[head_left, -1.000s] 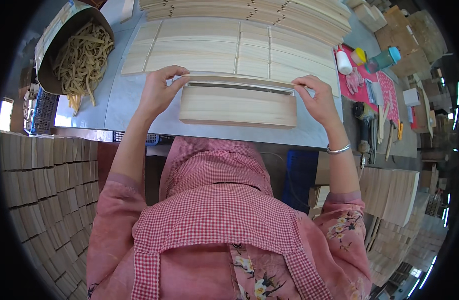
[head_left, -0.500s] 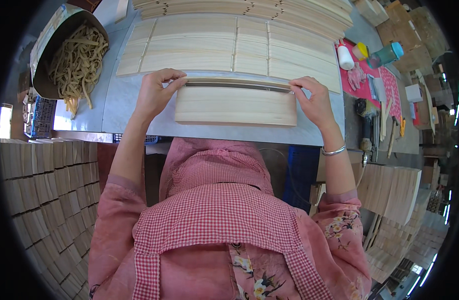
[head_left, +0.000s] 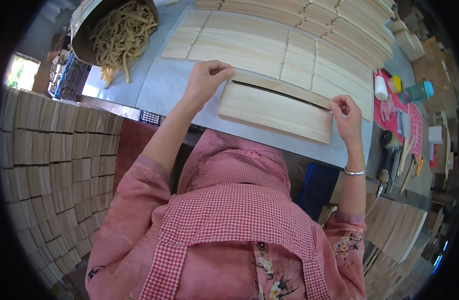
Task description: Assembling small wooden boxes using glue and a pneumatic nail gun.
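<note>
A long pale wooden box [head_left: 274, 114] lies near the table's front edge, with a dark narrow gap along its far side. Beyond that gap runs a thin wooden board [head_left: 284, 92], held by its two ends. Thumb and fingers of my left hand [head_left: 207, 82] pinch its left end. At the other end, my right hand [head_left: 348, 119] has its thumb and fingertips closed on the board, at the box's right corner. Grooved wooden panels [head_left: 239, 42] lie flat just past my hands.
A container [head_left: 82, 42] heaped with tan strips [head_left: 122, 35] stands at the far left. Stacked slats [head_left: 289, 15] lie at the back. At right are a white bottle [head_left: 380, 87], a teal jar [head_left: 417, 92] and tools. Wooden blocks [head_left: 54, 145] are piled at lower left.
The whole view has turned, so table and box now slant down to the right. More of the thin board's face shows. Both hands keep their pinch on its ends.
</note>
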A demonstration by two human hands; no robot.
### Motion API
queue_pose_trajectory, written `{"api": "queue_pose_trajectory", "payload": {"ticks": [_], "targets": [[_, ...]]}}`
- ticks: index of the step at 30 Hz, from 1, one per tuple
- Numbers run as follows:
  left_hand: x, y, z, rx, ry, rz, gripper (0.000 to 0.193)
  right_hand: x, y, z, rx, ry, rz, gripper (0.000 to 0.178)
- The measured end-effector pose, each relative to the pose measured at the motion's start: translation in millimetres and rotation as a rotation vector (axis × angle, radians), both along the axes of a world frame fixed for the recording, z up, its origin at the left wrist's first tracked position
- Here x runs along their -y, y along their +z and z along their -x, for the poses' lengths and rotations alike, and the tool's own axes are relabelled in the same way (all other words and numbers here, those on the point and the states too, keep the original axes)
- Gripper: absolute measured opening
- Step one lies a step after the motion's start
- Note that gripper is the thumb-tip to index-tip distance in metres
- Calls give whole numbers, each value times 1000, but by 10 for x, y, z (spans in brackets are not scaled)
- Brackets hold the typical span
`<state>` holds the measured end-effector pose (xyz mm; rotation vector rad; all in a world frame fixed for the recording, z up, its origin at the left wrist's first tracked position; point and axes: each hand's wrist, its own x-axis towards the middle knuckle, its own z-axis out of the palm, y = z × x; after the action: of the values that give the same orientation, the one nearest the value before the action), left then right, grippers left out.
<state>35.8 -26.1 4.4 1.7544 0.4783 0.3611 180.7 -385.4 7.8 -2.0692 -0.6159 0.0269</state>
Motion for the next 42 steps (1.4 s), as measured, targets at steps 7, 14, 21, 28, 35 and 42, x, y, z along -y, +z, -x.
{"api": "queue_pose_trajectory", "payload": {"ticks": [7, 14, 21, 28, 35, 42], "targets": [[32, 24, 15, -72, 55, 120, 20, -32, -5, 17, -135, -77, 2, 7], [8, -45, 9, -103, 45, -13, 19, -9, -82, 65, -22, -93, 68, 7], [87, 172, 100, -192, 62, 23, 22, 63, -82, 298, -70, -243, -13, 13], [142, 170, 197, -198, 65, -32, 25, 34, -69, 544, 59, -275, 55, 14], [179, 187, 227, -221, 73, -12, 26, -45, -88, 606, 202, -270, 135, 10], [178, 171, 239, -193, 104, 125, 23, -87, -102, 622, 255, -280, 248, 9]]}}
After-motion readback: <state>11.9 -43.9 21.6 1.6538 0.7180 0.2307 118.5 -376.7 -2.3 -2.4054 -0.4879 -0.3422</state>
